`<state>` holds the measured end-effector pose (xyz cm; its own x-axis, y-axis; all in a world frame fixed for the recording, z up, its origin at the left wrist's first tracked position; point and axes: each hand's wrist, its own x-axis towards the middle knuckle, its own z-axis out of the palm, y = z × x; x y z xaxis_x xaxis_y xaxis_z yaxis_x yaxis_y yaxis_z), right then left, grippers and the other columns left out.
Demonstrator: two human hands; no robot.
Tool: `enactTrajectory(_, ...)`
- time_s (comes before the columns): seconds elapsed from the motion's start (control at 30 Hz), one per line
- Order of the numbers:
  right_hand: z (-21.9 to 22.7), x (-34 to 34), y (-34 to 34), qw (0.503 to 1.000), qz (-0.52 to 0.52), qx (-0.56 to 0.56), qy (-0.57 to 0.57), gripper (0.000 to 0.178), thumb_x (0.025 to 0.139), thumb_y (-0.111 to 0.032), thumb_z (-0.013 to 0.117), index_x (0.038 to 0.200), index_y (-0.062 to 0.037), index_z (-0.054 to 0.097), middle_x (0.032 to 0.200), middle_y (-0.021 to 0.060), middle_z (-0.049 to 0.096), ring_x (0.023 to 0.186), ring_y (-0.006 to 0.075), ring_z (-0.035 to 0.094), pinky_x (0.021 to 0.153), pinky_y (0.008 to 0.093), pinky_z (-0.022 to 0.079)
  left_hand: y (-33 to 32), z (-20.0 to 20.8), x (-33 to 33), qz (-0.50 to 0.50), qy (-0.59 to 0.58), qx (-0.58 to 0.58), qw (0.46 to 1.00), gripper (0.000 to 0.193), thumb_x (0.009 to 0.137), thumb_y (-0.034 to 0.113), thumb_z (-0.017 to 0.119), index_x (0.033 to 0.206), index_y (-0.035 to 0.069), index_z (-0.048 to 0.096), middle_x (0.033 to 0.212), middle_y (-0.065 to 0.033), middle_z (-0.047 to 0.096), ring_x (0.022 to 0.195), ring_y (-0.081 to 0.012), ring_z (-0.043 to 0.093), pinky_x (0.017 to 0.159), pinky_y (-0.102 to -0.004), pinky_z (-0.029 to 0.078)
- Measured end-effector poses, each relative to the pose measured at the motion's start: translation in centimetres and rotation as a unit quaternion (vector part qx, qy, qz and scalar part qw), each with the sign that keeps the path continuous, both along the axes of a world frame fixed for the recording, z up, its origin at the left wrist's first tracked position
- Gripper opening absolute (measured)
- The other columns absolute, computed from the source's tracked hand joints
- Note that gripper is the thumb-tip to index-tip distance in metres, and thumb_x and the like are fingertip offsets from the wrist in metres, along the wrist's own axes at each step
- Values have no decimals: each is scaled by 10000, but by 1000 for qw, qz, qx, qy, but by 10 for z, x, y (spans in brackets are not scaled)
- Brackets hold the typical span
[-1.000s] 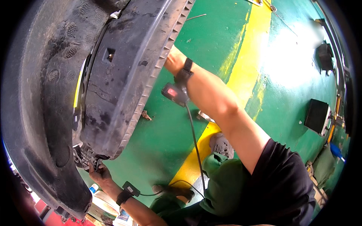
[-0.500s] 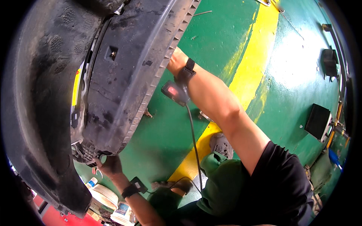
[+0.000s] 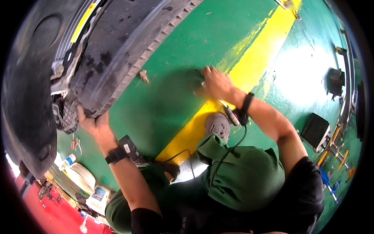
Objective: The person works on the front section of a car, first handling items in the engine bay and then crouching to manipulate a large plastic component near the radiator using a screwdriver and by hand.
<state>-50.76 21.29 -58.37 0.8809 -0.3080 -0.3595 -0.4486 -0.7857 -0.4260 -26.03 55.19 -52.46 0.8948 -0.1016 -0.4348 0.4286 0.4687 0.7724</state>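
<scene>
A large black plastic panel [image 3: 117, 58] with a toothed edge, like a car body part, fills the upper left. At its lower corner my left hand [image 3: 94, 124] is closed, thumb against a ribbed black piece [image 3: 71, 115] and fingers partly hidden behind the edge. My right hand [image 3: 218, 84] hovers over the green floor, fingers bent and thumb apart from them. Its fingertips are slightly blurred, and a small bright spot shows between them. Below the right wrist, by my shoe [image 3: 217, 125], a tool with a metal shaft and pale handle [image 3: 231, 116] is partly covered.
A yellow stripe [image 3: 253, 74] crosses the green floor. A scrap [image 3: 144, 76] lies near the panel's edge. Pliers [image 3: 78, 145], a bottle [image 3: 68, 161] and a white tub [image 3: 98, 198] stand or lie at lower left. A black box [image 3: 315, 128] sits at the right. Cables run from my wrist devices.
My right hand has come out from behind the panel and moved over the floor to the right. My left hand stays at the panel's corner; the whole view has shifted.
</scene>
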Motion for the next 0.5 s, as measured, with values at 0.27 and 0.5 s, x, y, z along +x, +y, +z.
enactTrajectory(0.27,-33,-50,-23,985,-161,63,-18,292,862,-124,594,1120,-37,487,1084,241,613,1019,452,578,848,499,478,-11,6,11,125,122,-162,971,569,830,319,622,1343,93,526,1397,-121,511,1317,-366,424,1105,-621,242)
enactTrajectory(0.5,131,6,-129,966,-9,-221,131,354,865,-297,624,1097,-33,588,1018,216,654,977,395,616,807,468,504,-37,4,2,179,17,-144,973,385,922,278,429,1191,51,584,1134,-94,627,967,-269,630,837,-449,546)
